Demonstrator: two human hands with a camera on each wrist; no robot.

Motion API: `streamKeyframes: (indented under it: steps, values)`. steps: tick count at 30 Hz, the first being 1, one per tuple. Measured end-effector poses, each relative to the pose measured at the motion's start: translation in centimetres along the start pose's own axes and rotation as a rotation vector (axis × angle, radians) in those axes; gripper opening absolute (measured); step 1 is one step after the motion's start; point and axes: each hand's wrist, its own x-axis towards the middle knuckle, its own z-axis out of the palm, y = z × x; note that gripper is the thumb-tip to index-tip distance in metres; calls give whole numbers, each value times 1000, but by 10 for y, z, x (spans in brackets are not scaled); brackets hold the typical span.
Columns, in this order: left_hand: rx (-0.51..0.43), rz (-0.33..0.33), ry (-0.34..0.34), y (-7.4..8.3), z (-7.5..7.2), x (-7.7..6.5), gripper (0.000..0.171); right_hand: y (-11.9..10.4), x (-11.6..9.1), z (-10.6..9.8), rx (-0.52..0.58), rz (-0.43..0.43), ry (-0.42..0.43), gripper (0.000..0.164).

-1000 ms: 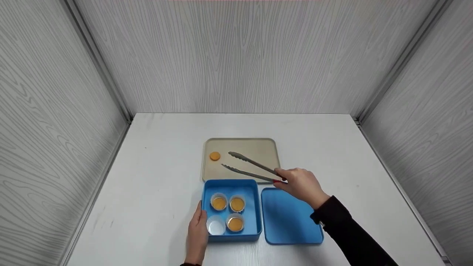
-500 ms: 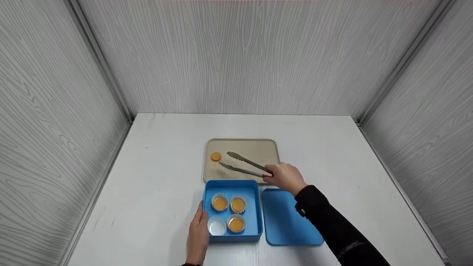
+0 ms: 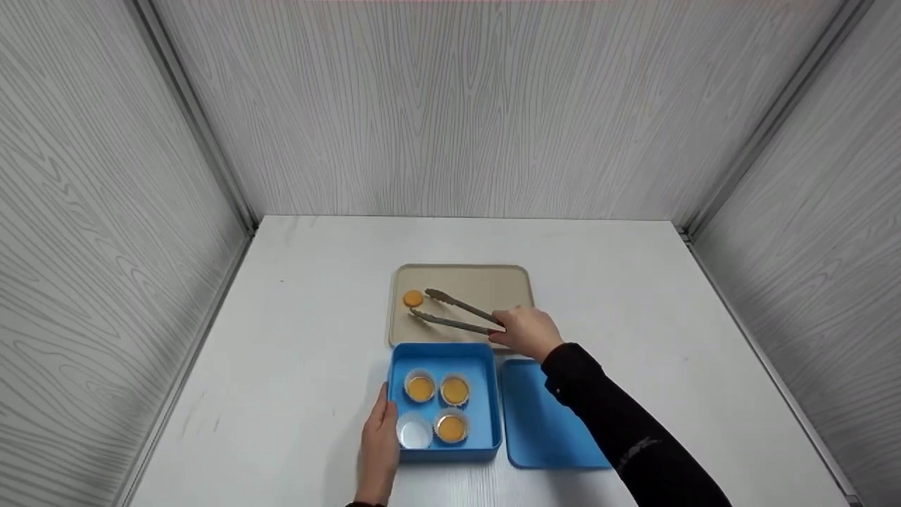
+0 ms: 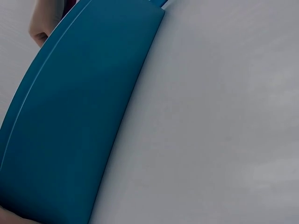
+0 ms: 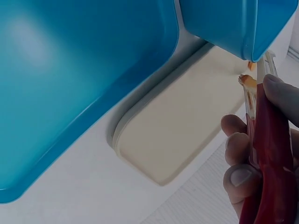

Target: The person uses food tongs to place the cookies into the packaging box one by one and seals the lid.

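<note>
My right hand grips metal tongs with red handles, as the right wrist view also shows. The spread tong tips hang over a beige tray, close to a flat round orange-yellow piece at its left; contact cannot be told. My left hand rests along the left wall of a blue box, its fingers fairly straight. Inside stand several paper cups; three hold orange-yellow pieces, while the front-left cup shows only its pale inside.
A flat blue lid lies right of the box, partly under my right sleeve. The tray sits just behind the box on the white table. Grey wood-grain panels enclose the back and both sides.
My right hand has moved left, carrying the tongs closer to the round piece on the tray. The tong arms have drawn slightly together. My left hand and the box hold their places.
</note>
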Motion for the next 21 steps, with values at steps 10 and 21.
streamKeyframes:
  steps: [10,21]
  values:
    - [21,23,4,-1,0,1,58,-5,10,8,-11,-42,22,20]
    - [21,-3,9,-1,1,1,60,-12,14,11,-11,-26,21,14]
